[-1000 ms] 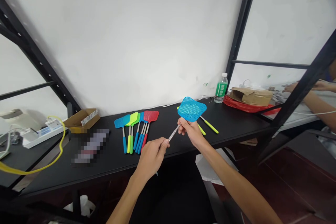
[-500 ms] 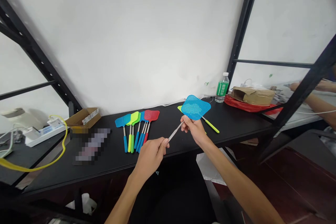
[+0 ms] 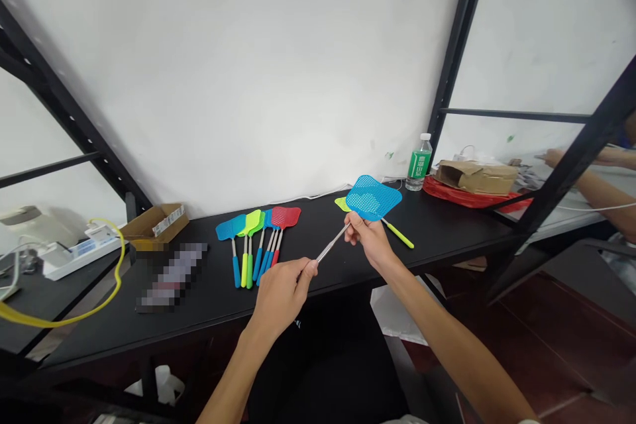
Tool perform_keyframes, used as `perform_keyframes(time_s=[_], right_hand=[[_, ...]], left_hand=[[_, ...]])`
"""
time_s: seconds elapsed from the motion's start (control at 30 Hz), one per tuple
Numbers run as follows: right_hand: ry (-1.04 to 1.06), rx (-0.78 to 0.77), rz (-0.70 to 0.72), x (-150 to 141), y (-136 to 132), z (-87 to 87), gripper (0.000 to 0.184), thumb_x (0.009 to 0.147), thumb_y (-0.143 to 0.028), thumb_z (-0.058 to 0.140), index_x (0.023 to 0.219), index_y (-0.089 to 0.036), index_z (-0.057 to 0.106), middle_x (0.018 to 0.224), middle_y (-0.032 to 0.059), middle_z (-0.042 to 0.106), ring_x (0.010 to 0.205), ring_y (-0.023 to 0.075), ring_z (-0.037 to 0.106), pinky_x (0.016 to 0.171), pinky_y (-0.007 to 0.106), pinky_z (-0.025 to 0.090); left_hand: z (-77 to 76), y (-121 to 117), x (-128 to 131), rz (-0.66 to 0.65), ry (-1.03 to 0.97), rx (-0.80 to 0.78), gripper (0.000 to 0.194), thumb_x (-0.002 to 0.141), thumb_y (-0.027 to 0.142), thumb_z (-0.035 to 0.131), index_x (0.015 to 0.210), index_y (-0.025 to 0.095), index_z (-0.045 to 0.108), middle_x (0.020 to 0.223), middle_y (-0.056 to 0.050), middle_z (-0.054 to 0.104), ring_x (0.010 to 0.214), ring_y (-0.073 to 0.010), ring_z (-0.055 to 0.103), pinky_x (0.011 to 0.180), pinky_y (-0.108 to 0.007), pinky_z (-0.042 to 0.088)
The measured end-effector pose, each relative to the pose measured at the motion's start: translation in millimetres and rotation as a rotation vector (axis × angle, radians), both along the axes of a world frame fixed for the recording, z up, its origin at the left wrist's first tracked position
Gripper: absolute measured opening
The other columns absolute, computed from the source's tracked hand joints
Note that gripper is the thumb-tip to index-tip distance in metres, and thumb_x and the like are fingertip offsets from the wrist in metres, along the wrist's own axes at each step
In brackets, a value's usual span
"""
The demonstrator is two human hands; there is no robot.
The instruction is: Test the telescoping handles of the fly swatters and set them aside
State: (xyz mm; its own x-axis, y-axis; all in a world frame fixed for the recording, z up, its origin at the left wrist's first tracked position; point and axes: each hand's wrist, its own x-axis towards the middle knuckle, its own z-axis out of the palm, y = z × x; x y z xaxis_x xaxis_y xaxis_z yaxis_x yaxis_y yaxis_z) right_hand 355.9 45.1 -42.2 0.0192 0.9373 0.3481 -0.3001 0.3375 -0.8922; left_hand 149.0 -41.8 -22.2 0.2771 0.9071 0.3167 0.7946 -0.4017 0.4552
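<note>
A blue fly swatter (image 3: pixel 373 197) with a perforated head is held tilted above the black tabletop, its metal rod running between my hands. My left hand (image 3: pixel 287 285) is closed around the handle end, which its fingers hide. Just below the head, my right hand (image 3: pixel 366 238) pinches the rod. Behind the blue head lies a yellow-green swatter (image 3: pixel 399 234), partly covered from view. To the left several swatters lie side by side on the table, among them a red one (image 3: pixel 285 216), a yellow one (image 3: pixel 253 220) and a blue one (image 3: pixel 231 228).
An open cardboard box (image 3: pixel 156 225) and a blurred flat item (image 3: pixel 173 277) lie on the left. Beyond them is a power strip (image 3: pixel 82 257) with a yellow cable (image 3: pixel 120 268). A water bottle (image 3: pixel 420 162) stands back right, near a carton (image 3: pixel 477 177) on red plastic. Another person's arm (image 3: pixel 603 195) shows far right.
My hands have drawn slightly farther apart along the rod, and more of the metal shows between them. The blue head has shifted a little up and right.
</note>
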Motion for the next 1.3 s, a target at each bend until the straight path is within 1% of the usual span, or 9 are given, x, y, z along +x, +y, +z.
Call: perform_keyframes(time_s=[0.1, 0.2, 0.3, 0.43, 0.57, 0.77, 0.93, 1.13, 1.3], right_hand=[[0.024, -0.007, -0.021, 5, 2, 3.2, 0.039, 0.08, -0.057, 0.069, 0.075, -0.019, 0.062, 0.056, -0.0024, 0.053, 0.051, 0.0113, 0.055, 0.045, 0.023, 0.036], [0.057, -0.022, -0.02, 8, 3, 4.3, 0.038, 0.079, -0.055, 0.071, 0.075, -0.019, 0.062, 0.056, -0.0028, 0.052, 0.05, 0.0105, 0.054, 0.045, 0.022, 0.035], [0.101, -0.068, 0.023, 5, 0, 3.0, 0.039, 0.08, -0.057, 0.07, 0.078, -0.018, 0.064, 0.058, -0.0024, 0.053, 0.051, 0.0107, 0.055, 0.044, 0.022, 0.036], [0.049, -0.128, 0.155, -5, -6, -2.1, 0.044, 0.082, -0.059, 0.067, 0.095, -0.018, 0.071, 0.066, 0.0009, 0.061, 0.055, 0.0111, 0.058, 0.045, 0.021, 0.037], [-0.027, -0.131, 0.23, -17, -10, -7.0, 0.048, 0.084, -0.062, 0.062, 0.086, -0.016, 0.072, 0.066, 0.0034, 0.063, 0.055, 0.0114, 0.059, 0.046, 0.021, 0.038], [-0.073, -0.049, 0.148, -15, -6, -9.7, 0.05, 0.087, -0.062, 0.058, 0.075, -0.015, 0.073, 0.062, 0.0044, 0.063, 0.053, 0.0117, 0.059, 0.046, 0.022, 0.039], [-0.014, -0.045, 0.1, -9, 0, -10.3, 0.048, 0.085, -0.061, 0.062, 0.073, -0.015, 0.072, 0.058, 0.0036, 0.061, 0.052, 0.0118, 0.058, 0.046, 0.022, 0.038], [0.092, -0.058, 0.008, 8, 6, -1.2, 0.05, 0.078, -0.064, 0.068, 0.07, -0.015, 0.069, 0.055, 0.0021, 0.058, 0.051, 0.0116, 0.056, 0.045, 0.022, 0.037], [0.109, -0.076, 0.008, 15, 6, 3.1, 0.048, 0.077, -0.063, 0.069, 0.07, -0.015, 0.068, 0.056, 0.0016, 0.057, 0.051, 0.0112, 0.056, 0.046, 0.021, 0.037]], left_hand=[[2.7, 1, -3, -0.056, -0.033, -0.067, 0.043, 0.102, 0.044, 0.031, 0.079, 0.023, 0.061, 0.059, 0.002, 0.06, 0.056, -0.0149, 0.054, 0.057, -0.027, 0.029], [3.6, 1, -4, -0.058, -0.039, -0.071, 0.042, 0.102, 0.044, 0.033, 0.08, 0.023, 0.062, 0.061, 0.002, 0.061, 0.058, -0.0154, 0.056, 0.058, -0.027, 0.03], [3.2, 3, -3, -0.019, -0.008, -0.035, 0.04, 0.101, 0.045, 0.036, 0.081, 0.024, 0.064, 0.065, 0.002, 0.063, 0.062, -0.0166, 0.057, 0.058, -0.028, 0.03], [0.8, 6, -3, 0.062, 0.0, 0.023, 0.032, 0.098, 0.047, 0.043, 0.086, 0.025, 0.063, 0.071, 0.002, 0.065, 0.067, -0.0169, 0.059, 0.059, -0.027, 0.031], [-1.1, 7, -4, 0.172, 0.001, 0.079, 0.021, 0.093, 0.044, 0.054, 0.088, 0.025, 0.059, 0.078, 0.003, 0.066, 0.07, -0.0167, 0.06, 0.06, -0.026, 0.031], [0.0, 5, -5, 0.109, 0.079, 0.033, 0.035, 0.1, 0.049, 0.038, 0.093, 0.027, 0.064, 0.064, 0.002, 0.062, 0.061, -0.0172, 0.057, 0.057, -0.028, 0.027], [2.5, 6, -8, 0.053, 0.156, 0.008, 0.044, 0.103, 0.046, 0.029, 0.086, 0.025, 0.062, 0.058, 0.001, 0.057, 0.056, -0.0169, 0.053, 0.055, -0.029, 0.023], [6.8, 10, -20, 0.001, 0.19, -0.015, 0.047, 0.102, 0.049, 0.027, 0.085, 0.024, 0.063, 0.06, 0.0, 0.059, 0.059, -0.0176, 0.055, 0.057, -0.028, 0.026], [11.7, 9, -20, 0.008, 0.185, -0.028, 0.046, 0.101, 0.052, 0.03, 0.091, 0.026, 0.066, 0.068, 0.0, 0.065, 0.063, -0.0176, 0.057, 0.059, -0.028, 0.029]])
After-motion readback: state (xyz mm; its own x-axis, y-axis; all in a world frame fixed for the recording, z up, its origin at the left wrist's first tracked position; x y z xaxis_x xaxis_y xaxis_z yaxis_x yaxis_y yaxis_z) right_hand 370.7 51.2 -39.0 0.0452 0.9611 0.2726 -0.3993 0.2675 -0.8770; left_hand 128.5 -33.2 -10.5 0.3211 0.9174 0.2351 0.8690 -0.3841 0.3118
